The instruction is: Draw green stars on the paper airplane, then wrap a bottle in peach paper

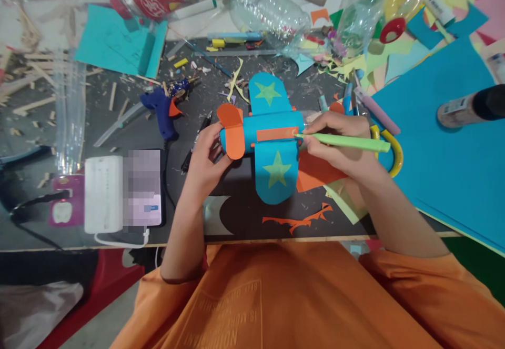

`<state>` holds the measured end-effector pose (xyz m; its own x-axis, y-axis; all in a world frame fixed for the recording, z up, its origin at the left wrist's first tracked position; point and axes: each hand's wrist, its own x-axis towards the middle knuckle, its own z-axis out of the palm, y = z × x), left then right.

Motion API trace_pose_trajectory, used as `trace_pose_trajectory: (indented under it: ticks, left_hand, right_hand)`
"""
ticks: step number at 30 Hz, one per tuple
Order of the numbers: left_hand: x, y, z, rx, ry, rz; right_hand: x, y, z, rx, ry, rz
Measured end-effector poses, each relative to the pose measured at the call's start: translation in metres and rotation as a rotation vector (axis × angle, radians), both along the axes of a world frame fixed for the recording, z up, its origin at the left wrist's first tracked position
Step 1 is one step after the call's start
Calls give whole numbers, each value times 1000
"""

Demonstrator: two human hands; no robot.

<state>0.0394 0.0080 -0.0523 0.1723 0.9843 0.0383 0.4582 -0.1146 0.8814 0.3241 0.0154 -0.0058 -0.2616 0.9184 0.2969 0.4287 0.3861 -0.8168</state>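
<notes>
A blue paper toy airplane (249,128) lies in front of me, with light green stars on its wings and an orange strip (274,134) along its body. Orange rounded blades (235,136) cross its left end. My left hand (207,154) grips that end between thumb and fingers. In my right hand (339,138) is a light green marker (347,142), its tip touching the right end of the strip. Orange paper (317,171) lies under the right hand. Yellow-handled scissors (397,154) rest behind that hand, partly hidden.
A blue glue gun (160,109) and a black pen (197,141) lie left of the airplane. Plastic bottles (268,15) line the back. Large blue sheets (457,165) carry a dark-capped bottle (469,108). A phone (144,188) sits near the front left edge; orange scraps (298,220) lie in front.
</notes>
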Motion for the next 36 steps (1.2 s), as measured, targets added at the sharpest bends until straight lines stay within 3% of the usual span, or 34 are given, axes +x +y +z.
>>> trace_pose_trajectory:
  ticks: [7, 14, 22, 27, 36]
  left_hand:
    - [1, -1, 1, -17, -17, 12]
    - [0, 0, 1, -14, -3, 5]
    - [0, 0, -2, 13, 3, 3]
    - [-1, 1, -4, 24, -16, -7]
    - [-1, 0, -3, 43, 9, -9]
  right_hand:
    - [-4, 0, -2, 48, 54, -55]
    - [0, 0, 0, -19, -4, 8]
    - [-2, 0, -3, 91, 69, -27]
    - [0, 0, -1, -10, 11, 10]
    - [-3, 1, -3, 50, 102, -4]
